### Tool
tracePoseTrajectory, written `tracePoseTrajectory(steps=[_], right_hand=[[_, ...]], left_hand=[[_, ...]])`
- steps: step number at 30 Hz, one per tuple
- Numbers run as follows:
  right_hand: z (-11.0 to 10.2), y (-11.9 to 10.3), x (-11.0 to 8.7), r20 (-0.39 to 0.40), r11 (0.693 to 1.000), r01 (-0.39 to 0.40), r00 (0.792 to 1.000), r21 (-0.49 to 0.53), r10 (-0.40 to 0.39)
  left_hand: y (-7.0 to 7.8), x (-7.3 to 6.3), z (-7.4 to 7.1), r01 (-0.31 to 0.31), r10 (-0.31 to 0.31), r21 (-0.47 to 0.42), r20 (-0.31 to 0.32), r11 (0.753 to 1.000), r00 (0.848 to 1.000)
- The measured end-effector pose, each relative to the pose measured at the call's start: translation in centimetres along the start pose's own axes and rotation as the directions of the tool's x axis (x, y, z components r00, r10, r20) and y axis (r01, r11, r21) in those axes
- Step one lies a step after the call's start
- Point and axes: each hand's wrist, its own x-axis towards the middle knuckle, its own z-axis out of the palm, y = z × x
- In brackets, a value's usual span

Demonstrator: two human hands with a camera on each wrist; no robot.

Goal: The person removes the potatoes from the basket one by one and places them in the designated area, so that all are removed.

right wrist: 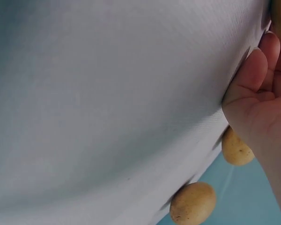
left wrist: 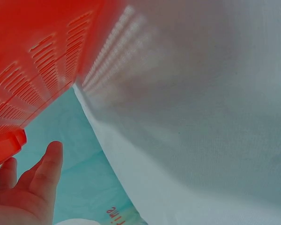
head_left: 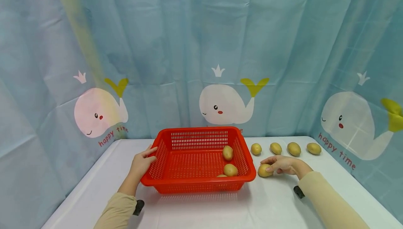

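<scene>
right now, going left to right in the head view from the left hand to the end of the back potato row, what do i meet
Left hand, red basket, then the back row's first potato, second potato, third potato, fourth potato.

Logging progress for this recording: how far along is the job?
Done, it seems: three potatoes in the basket, one mostly hidden. In hand: the right hand grips another potato beside the basket. Apparently left: four more potatoes lined up on the table.
</scene>
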Motion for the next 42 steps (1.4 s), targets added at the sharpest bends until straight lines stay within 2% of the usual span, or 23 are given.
tracePoseTrajectory(steps=[15, 20, 32, 39, 42], right_hand=[[0.1, 0.3, -0.4, -0.009, 1.000, 0.006, 1.000, 0.025, -0.006], [0.0, -0.2, -0.7, -0.011, 1.000, 0.005, 1.000, 0.026, -0.005], [-1.8, -3.6, -2.1, 0.001, 0.999, 0.041, 0.999, -0.018, -0.041], [-3.0, -6.8, -2.5, 0.093, 0.993, 0.099, 0.990, 0.069, -0.105], [-3.4, -8.4, -2.6, 0.127, 0.989, 0.125, 0.983, 0.084, -0.135]], left_hand=[[0.3, 0.0, 0.3, -0.004, 0.004, -0.004, 0.006, 1.000, 1.000], [0.3, 0.2, 0.3, -0.016, 0.016, 0.008, 0.001, 1.000, 1.000], [0.2, 0.1, -0.1, -0.004, 0.004, 0.009, 0.003, 1.000, 1.000], [0.0, 0.0, 0.0, 0.014, -0.014, 0.005, -0.001, 1.000, 1.000], [0.0, 0.1, 0.1, 0.000, 0.000, 0.015, -0.003, 1.000, 1.000]])
